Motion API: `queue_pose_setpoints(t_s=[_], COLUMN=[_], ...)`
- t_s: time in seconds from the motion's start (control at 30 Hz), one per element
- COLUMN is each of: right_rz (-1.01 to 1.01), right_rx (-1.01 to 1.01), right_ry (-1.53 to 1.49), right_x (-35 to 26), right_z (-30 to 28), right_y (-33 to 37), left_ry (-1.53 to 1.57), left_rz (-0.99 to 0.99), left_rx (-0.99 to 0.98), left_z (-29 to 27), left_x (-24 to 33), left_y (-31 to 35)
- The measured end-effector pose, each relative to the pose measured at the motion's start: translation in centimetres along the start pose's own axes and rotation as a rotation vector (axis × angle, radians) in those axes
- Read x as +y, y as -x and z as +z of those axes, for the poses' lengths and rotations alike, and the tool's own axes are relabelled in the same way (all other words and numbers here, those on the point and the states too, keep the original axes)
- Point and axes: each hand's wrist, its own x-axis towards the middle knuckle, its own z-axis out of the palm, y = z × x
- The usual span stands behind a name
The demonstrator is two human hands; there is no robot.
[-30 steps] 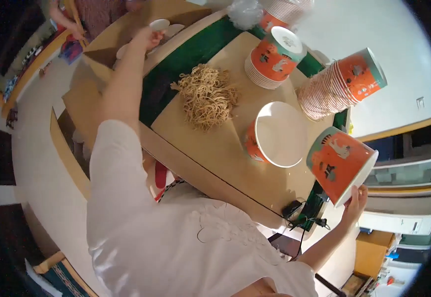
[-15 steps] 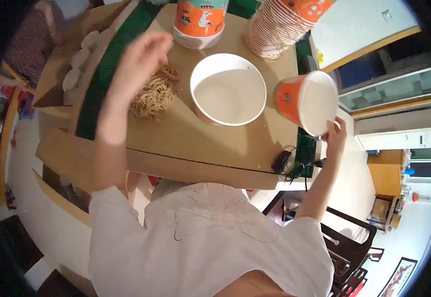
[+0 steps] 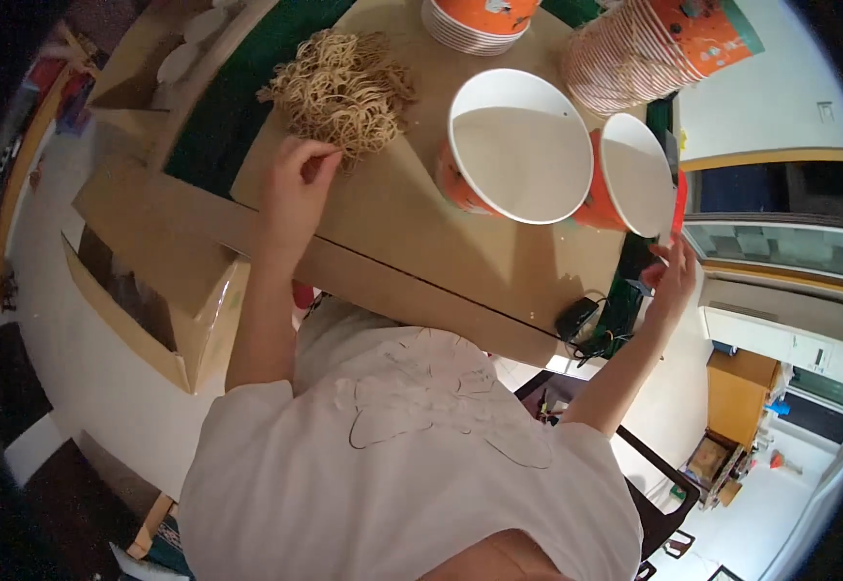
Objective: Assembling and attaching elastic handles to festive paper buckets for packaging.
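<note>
Two large white-lined paper buckets with orange outsides stand side by side with their mouths up. The bigger-looking bucket [image 3: 523, 160] is in the middle; the other bucket [image 3: 636, 174] is to its right, near the table's right edge. Just below that right bucket is my right hand [image 3: 671, 279], its fingers apart and nothing seen in them. My left hand [image 3: 296, 198] is at the near edge of a loose heap of tan rubber bands [image 3: 344, 92], thumb and fingertips pinched together. Whatever may be between those fingertips is too small to make out.
A tall tilted stack of orange buckets [image 3: 634, 63] stands at the back right, with tan strands across it. Another stack [image 3: 480, 24] is at the back middle. A black adapter with cables [image 3: 576, 318] lies at the front right. An open cardboard box [image 3: 141, 290] is left of the table.
My right hand has let go of the right bucket, which now stands upright beside the middle one. The left hand has come down from above the rubber bands to their near edge. The view has shifted.
</note>
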Motion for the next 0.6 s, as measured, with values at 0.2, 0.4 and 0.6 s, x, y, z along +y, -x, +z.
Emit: queue_pose_setpoints(t_s=[0.2, 0.4, 0.6], right_rz=[-0.239, -0.148, -0.007], right_rx=[0.046, -0.251, -0.56], right_ry=[-0.114, -0.283, -0.188], right_x=[-1.4, -2.1, -1.1], right_z=[2.1, 6.1, 9.8], right_y=[6.3, 11.6, 15.5], left_ry=[-0.055, -0.311, 0.61], left_rz=[0.018, 0.031, -0.103], left_rx=[0.031, 0.002, 0.186], left_z=[0.7, 2.5, -1.0], left_x=[1.0, -1.0, -1.2], left_y=[-0.2, -0.3, -0.7])
